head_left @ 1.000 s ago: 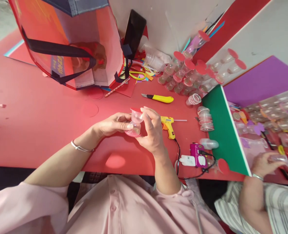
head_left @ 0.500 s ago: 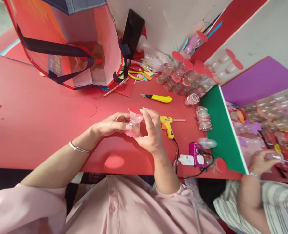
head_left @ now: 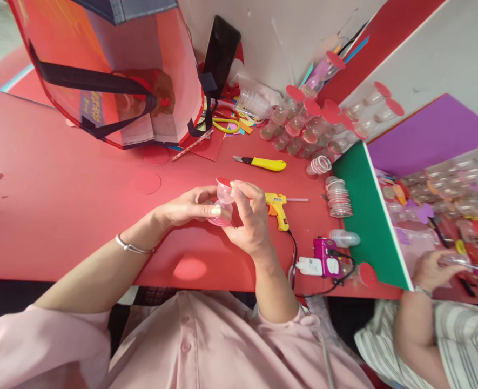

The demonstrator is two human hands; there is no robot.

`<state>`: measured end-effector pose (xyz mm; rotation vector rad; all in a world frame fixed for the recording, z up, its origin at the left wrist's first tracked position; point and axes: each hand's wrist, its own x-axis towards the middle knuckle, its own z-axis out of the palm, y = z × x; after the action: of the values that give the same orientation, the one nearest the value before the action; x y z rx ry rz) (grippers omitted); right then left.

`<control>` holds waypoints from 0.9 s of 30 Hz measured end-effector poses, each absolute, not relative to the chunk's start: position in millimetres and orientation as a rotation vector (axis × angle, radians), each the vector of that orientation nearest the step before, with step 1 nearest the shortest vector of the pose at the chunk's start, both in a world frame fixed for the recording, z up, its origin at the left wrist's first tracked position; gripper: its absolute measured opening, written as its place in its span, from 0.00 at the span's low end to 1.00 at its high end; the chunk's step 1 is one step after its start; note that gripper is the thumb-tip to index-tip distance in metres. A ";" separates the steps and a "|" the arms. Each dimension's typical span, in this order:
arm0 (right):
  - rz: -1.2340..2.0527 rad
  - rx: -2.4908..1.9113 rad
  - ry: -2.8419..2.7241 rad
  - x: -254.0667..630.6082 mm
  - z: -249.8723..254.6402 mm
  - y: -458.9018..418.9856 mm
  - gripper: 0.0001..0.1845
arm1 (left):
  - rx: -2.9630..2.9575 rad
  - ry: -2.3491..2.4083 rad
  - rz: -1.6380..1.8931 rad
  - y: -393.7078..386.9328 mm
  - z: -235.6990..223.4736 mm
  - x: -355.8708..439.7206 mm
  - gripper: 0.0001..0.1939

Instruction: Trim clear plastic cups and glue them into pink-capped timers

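Note:
A small hourglass (head_left: 224, 195), made of two clear plastic cups joined at the narrow ends with red discs on both ends, is held between my hands above the red table. My left hand (head_left: 190, 206) grips its lower cup, the thumb pressed across the side. With thumb and fingers, my right hand (head_left: 249, 216) holds its right side near the upper red disc. Some light-coloured grains seem to lie in the lower cup. Just right of my right hand lies a yellow glue gun (head_left: 278, 209) with a clear stick in its back.
A yellow utility knife (head_left: 268, 163) lies beyond my hands, blade out. Finished hourglasses (head_left: 297, 121) stand against the wall. Stacked cups (head_left: 338, 198) sit by a green divider (head_left: 366, 216). A large bag (head_left: 169, 116) stands back left. A co-worker's hand (head_left: 431, 270) holds a clear cup at right.
The hourglass has turned slightly in my hands, its upper red disc now seen more edge-on. My right fingers have shifted a little at its top. The co-worker's hand has moved slightly.

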<state>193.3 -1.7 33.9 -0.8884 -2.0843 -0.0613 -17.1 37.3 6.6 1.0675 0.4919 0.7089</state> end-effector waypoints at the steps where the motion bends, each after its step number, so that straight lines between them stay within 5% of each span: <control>1: -0.064 -0.892 -2.087 193.1 33.9 -1.9 0.53 | 1.051 0.487 0.690 37.4 5.4 -16.9 0.30; 6: 0.019 -0.943 -2.096 193.2 34.0 -3.3 0.53 | 0.954 0.457 0.627 38.6 4.3 -20.4 0.25; 14: -0.055 -0.949 -2.083 194.5 30.5 -1.1 0.53 | 1.022 0.466 0.694 39.0 3.9 -17.3 0.30; 20: 0.035 -0.941 -2.097 193.5 33.1 -2.0 0.54 | 0.967 0.436 0.628 39.0 6.4 -20.7 0.23; 27: 0.001 -0.947 -2.053 194.2 30.2 -3.4 0.52 | 1.011 0.424 0.688 39.6 2.4 -16.5 0.30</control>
<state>194.2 -3.4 30.2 -0.9469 -2.0529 0.0005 -16.5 39.6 2.4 1.0114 0.4240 0.6875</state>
